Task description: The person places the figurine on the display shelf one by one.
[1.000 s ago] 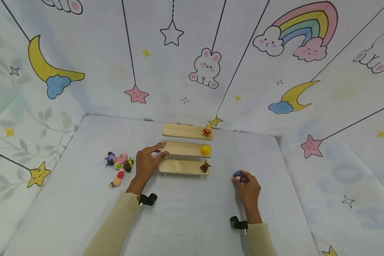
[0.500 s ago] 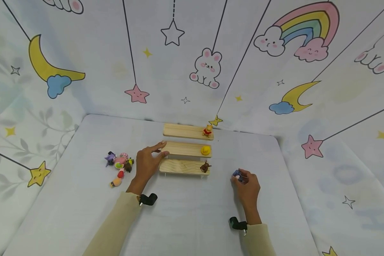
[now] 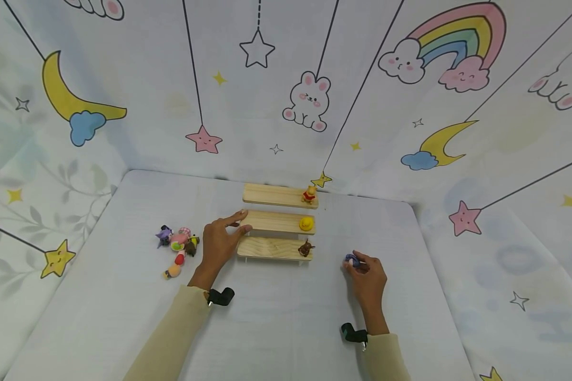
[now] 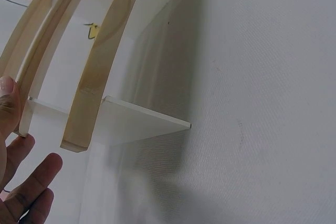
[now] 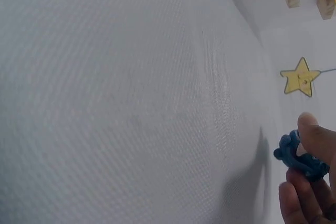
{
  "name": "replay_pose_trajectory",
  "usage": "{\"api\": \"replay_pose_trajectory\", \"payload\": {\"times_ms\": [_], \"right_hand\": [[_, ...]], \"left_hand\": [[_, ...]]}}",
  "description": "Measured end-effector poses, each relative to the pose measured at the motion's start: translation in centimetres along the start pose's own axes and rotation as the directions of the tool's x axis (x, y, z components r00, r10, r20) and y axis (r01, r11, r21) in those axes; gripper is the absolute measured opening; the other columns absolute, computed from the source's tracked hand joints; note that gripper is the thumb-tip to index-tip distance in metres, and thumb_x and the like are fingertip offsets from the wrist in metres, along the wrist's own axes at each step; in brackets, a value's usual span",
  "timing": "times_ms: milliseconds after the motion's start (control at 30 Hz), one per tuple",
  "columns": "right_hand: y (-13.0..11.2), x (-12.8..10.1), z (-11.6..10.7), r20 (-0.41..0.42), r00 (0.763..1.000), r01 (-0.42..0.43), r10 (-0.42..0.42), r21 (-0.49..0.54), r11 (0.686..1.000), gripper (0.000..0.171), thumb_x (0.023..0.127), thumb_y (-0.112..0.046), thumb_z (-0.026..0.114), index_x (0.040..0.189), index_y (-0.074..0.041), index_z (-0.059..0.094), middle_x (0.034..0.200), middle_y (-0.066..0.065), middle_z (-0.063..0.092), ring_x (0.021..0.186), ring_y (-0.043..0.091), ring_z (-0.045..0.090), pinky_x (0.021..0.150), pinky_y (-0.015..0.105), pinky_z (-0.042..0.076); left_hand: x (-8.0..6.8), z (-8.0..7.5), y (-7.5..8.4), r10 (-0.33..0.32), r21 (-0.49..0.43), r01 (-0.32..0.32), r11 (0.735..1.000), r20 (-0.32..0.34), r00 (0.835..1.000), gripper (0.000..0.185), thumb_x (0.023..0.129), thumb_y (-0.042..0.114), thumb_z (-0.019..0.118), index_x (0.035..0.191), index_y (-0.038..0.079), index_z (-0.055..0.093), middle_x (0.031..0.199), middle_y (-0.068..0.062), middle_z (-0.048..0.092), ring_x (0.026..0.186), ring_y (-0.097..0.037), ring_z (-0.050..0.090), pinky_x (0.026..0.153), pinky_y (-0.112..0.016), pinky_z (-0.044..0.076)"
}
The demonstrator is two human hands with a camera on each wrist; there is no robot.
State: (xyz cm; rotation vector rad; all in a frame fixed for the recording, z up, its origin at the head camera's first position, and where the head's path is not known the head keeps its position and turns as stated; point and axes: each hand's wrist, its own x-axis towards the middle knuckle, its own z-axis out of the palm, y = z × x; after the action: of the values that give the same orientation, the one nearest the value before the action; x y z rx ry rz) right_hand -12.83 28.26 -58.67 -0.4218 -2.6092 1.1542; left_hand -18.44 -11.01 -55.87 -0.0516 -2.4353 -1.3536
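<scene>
A wooden shelf stand has three stepped planks on clear supports. My left hand [image 3: 217,243] grips the left end of the middle plank [image 3: 271,221] between thumb and fingers; the left wrist view shows the thumb [image 4: 7,103] against its end. To the right of the stand, my right hand [image 3: 370,276] pinches a small blue toy figure [image 5: 302,156] over the table. A Pooh figure [image 3: 309,194] sits at the right end of the back plank. On the middle plank is a yellow figure [image 3: 306,223], and a brown figure [image 3: 306,248] stands on the front plank [image 3: 267,248].
Left of the stand lies a loose cluster of small toys: a purple figure [image 3: 163,236], a pink one [image 3: 177,241] and an orange-and-red one [image 3: 173,271] among them. A printed cloth wall [image 3: 248,116] rises behind the white table [image 3: 286,328].
The right hand has shifted very slightly left and turned the blue figure between its fingers. The left hand stays in place on the middle plank.
</scene>
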Motion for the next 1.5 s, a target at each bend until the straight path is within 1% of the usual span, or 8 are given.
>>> {"api": "replay_pose_trajectory", "payload": {"times_ms": [100, 333, 667, 767, 933, 1167, 1333, 1500], "right_hand": [[0.0, -0.1, 0.1, -0.01, 1.0, 0.021, -0.02, 0.009, 1.0, 0.041, 0.09, -0.013, 0.087, 0.129, -0.011, 0.076, 0.116, 0.013, 0.067, 0.101, 0.026, 0.07, 0.075, -0.001, 0.042], [-0.1, -0.2, 0.0, -0.022, 0.999, 0.049, -0.048, 0.044, 0.998, 0.042, 0.088, -0.008, 0.088, 0.128, -0.01, 0.076, 0.116, 0.014, 0.069, 0.101, 0.027, 0.068, 0.076, -0.001, 0.042], [-0.6, -0.1, 0.1, -0.013, 0.998, 0.065, -0.065, 0.069, 0.995, 0.048, 0.087, -0.005, 0.088, 0.132, -0.013, 0.074, 0.126, 0.012, 0.073, 0.107, 0.028, 0.068, 0.08, 0.004, 0.042], [-0.7, 0.0, 0.3, -0.002, 0.999, 0.053, -0.053, 0.053, 0.997, 0.047, 0.088, -0.007, 0.087, 0.133, -0.014, 0.074, 0.127, 0.012, 0.073, 0.109, 0.029, 0.067, 0.087, 0.016, 0.047], [-0.9, 0.4, 0.9, 0.021, 0.998, 0.052, -0.052, 0.031, 0.998, 0.045, 0.088, -0.01, 0.088, 0.131, -0.015, 0.075, 0.126, 0.015, 0.072, 0.113, 0.033, 0.066, 0.098, 0.048, 0.053], [-0.8, 0.3, 1.6, 0.022, 0.996, 0.084, -0.086, 0.056, 0.995, 0.044, 0.09, -0.007, 0.085, 0.132, -0.016, 0.075, 0.131, 0.014, 0.074, 0.121, 0.033, 0.066, 0.104, 0.05, 0.052], [-0.6, 0.4, 1.8, 0.025, 0.993, 0.115, -0.116, 0.054, 0.992, 0.048, 0.091, -0.008, 0.085, 0.136, -0.016, 0.073, 0.135, 0.014, 0.073, 0.119, 0.034, 0.069, 0.103, 0.053, 0.053], [-0.5, 0.5, 1.7, 0.023, 0.992, 0.125, -0.126, 0.046, 0.991, 0.049, 0.09, -0.008, 0.086, 0.136, -0.015, 0.072, 0.133, 0.015, 0.074, 0.116, 0.036, 0.072, 0.1, 0.054, 0.054]], "left_hand": [[0.0, 0.0, 0.0, 0.018, -0.002, -0.018, 1.0, -0.008, 1.0, 0.052, 0.086, 0.036, 0.088, 0.133, 0.019, 0.076, 0.133, -0.003, 0.075, 0.097, -0.03, 0.078, 0.083, -0.051, 0.057], [0.0, 0.0, 0.0, 0.018, -0.005, -0.018, 1.0, -0.007, 1.0, 0.052, 0.086, 0.036, 0.088, 0.133, 0.02, 0.076, 0.133, -0.002, 0.075, 0.097, -0.03, 0.078, 0.082, -0.05, 0.056], [-0.1, 0.1, 0.0, 0.002, -0.004, -0.002, 1.0, -0.007, 1.0, 0.052, 0.086, 0.037, 0.088, 0.133, 0.021, 0.076, 0.134, 0.0, 0.075, 0.097, -0.029, 0.077, 0.085, -0.051, 0.056], [-0.1, 0.1, 0.0, 0.003, -0.002, -0.003, 1.0, -0.008, 1.0, 0.052, 0.086, 0.038, 0.088, 0.133, 0.02, 0.076, 0.133, -0.001, 0.075, 0.097, -0.029, 0.077, 0.084, -0.051, 0.056], [-0.1, 0.1, 0.0, -0.002, -0.006, 0.002, 1.0, -0.008, 1.0, 0.052, 0.086, 0.037, 0.088, 0.133, 0.02, 0.076, 0.132, -0.002, 0.076, 0.098, -0.03, 0.078, 0.083, -0.052, 0.057], [0.0, 0.0, -0.1, -0.022, 0.021, 0.022, 1.0, 0.014, 1.0, 0.052, 0.087, 0.039, 0.086, 0.136, 0.022, 0.074, 0.13, -0.005, 0.077, 0.1, -0.032, 0.077, 0.09, -0.054, 0.057], [0.0, 0.0, -0.1, -0.023, 0.021, 0.023, 1.0, 0.008, 1.0, 0.052, 0.087, 0.039, 0.086, 0.135, 0.025, 0.074, 0.13, -0.004, 0.077, 0.099, -0.031, 0.078, 0.09, -0.053, 0.057], [0.0, -0.1, -0.1, -0.025, 0.015, 0.024, 1.0, 0.002, 1.0, 0.052, 0.086, 0.038, 0.087, 0.135, 0.024, 0.074, 0.131, -0.003, 0.077, 0.099, -0.029, 0.078, 0.089, -0.052, 0.057]]}}
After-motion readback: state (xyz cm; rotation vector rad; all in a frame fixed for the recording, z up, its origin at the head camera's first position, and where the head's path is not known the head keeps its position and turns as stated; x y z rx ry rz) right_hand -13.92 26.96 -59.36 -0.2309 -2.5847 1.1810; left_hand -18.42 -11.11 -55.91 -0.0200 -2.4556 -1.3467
